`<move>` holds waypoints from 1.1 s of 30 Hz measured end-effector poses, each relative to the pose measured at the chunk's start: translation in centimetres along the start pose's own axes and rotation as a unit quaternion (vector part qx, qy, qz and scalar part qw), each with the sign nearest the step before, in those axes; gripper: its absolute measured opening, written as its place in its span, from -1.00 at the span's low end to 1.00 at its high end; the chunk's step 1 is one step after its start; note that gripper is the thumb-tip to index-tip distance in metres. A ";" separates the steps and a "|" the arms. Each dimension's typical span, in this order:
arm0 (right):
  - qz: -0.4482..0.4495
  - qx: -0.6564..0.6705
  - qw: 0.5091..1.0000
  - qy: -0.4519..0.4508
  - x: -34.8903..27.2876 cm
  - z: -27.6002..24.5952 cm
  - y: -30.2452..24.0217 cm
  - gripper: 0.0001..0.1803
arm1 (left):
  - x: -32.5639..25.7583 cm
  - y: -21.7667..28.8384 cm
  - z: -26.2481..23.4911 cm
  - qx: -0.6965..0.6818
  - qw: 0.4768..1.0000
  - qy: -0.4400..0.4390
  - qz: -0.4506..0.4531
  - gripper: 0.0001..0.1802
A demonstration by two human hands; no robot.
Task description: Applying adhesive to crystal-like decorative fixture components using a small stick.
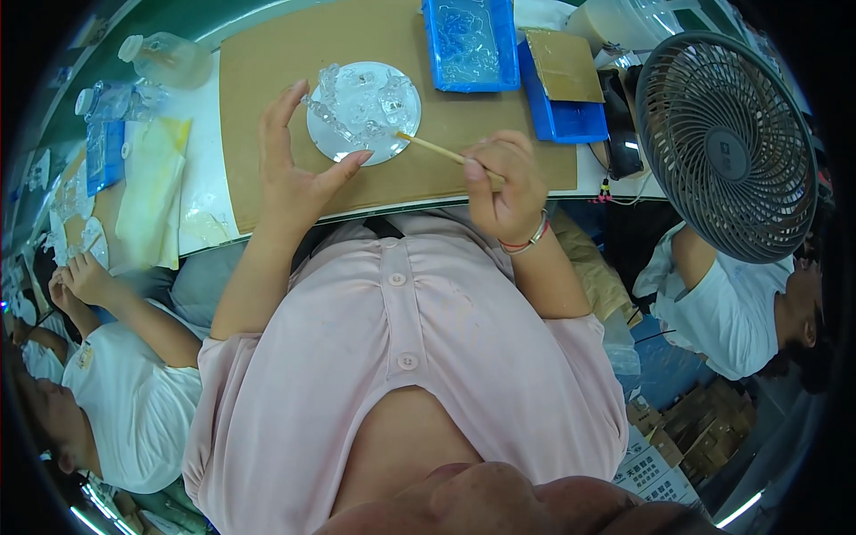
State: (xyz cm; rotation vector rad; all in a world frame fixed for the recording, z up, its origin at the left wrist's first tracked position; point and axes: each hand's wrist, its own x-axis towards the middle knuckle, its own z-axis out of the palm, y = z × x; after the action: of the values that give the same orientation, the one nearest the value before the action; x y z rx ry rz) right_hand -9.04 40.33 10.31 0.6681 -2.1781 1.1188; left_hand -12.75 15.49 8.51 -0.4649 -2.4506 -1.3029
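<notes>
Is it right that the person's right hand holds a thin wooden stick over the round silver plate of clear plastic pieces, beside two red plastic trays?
Not quite: the head view shows the two plastic trays are blue, not red. The right hand does hold the thin wooden stick to the round silver plate of clear plastic pieces.

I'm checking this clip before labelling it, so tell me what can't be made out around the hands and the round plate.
- Head view: the clear pieces on the round plate are see-through and glary; their count and shape are unclear.
- Right hand: its curled fingers hide how it grips the thin wooden stick.
- Left hand: whether its fingertips touch the plate is unclear.
- Blue tray: contents blurred, and the top edge cuts it off.
</notes>
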 end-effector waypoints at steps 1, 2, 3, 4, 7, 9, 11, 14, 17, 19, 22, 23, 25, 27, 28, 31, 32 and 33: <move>-0.006 0.003 1.000 -0.014 0.1 0.3 0.0 -0.95 | 0.0 -0.1 0.0 0.000 1.000 -0.002 0.002 0.01; -0.013 0.006 1.000 -0.028 0.1 0.5 0.0 -0.94 | -0.1 -0.2 -0.1 -0.003 1.000 -0.003 0.003 0.02; -0.012 0.005 1.000 -0.027 0.1 0.4 0.0 -0.94 | -0.2 -0.2 -0.1 -0.007 1.000 -0.002 0.003 0.02; -0.014 0.006 0.999 -0.028 0.2 0.2 -0.1 -0.94 | 0.0 -0.2 -0.3 -0.007 1.000 -0.002 0.004 0.02; -0.014 -0.005 1.000 -0.020 0.3 -0.1 0.0 -0.94 | 0.6 -0.2 -1.4 -0.016 1.000 -0.009 0.013 -0.03; -0.013 -0.015 1.000 -0.013 0.3 -0.1 0.0 -0.94 | 1.1 -1.2 -2.3 -0.023 0.999 -0.045 0.006 -0.22; -0.011 -0.019 1.000 -0.019 0.0 -0.1 -0.2 -0.95 | 1.9 -1.3 -2.6 -0.026 0.997 -0.066 0.008 -0.34; -0.003 -0.012 1.000 -0.018 0.1 -0.2 -0.7 -0.96 | 2.3 -1.4 -2.7 -0.040 0.996 -0.082 0.001 -0.52; -0.008 -0.040 0.999 0.007 0.2 0.0 -0.5 -0.96 | 2.2 -1.2 -2.7 -0.056 0.996 -0.072 -0.004 -0.60; -0.006 -0.047 0.999 -0.006 0.3 0.0 -0.7 -0.96 | 2.0 -1.1 -2.6 -0.058 0.996 -0.064 -0.003 -0.61; -0.004 -0.044 0.999 -0.014 0.3 -0.2 -1.0 -0.96 | 1.6 -0.8 -2.7 -0.054 0.998 -0.045 -0.004 -0.62; -0.006 -0.033 0.999 -0.010 0.2 -0.3 -1.0 -0.96 | 1.4 -0.8 -2.8 -0.051 0.998 -0.047 -0.005 -0.62; 0.006 -0.044 0.999 -0.001 0.1 -0.4 -0.6 -0.95 | 1.1 -0.8 -2.8 -0.049 0.998 -0.047 -0.008 -0.62; 0.018 -0.056 0.998 0.008 0.2 -0.3 -0.3 -0.94 | 0.9 -0.9 -2.9 -0.042 0.998 -0.048 0.008 -0.65; 0.006 -0.071 0.997 0.017 0.5 -0.2 -0.1 -0.94 | 0.8 -0.9 -2.9 -0.042 0.998 -0.046 0.006 -0.65; -0.013 -0.090 0.996 0.017 0.9 0.2 -0.3 -0.94 | 0.6 -0.9 -2.9 -0.037 0.998 -0.049 0.001 -0.64; -0.018 -0.096 0.995 0.009 0.9 0.2 -0.3 -0.94 | 0.6 -1.0 -2.9 -0.042 0.998 -0.046 0.007 -0.65; -0.019 -0.096 0.995 0.008 0.8 0.2 -0.5 -0.94 | 0.5 -1.0 -2.8 -0.047 0.998 -0.042 0.013 -0.66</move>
State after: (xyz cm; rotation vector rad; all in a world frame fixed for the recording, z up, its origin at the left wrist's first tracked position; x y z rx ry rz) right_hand -9.33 39.77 10.98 0.6110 -2.2141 0.8787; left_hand -13.26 12.65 9.50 -0.5834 -2.4500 -1.4192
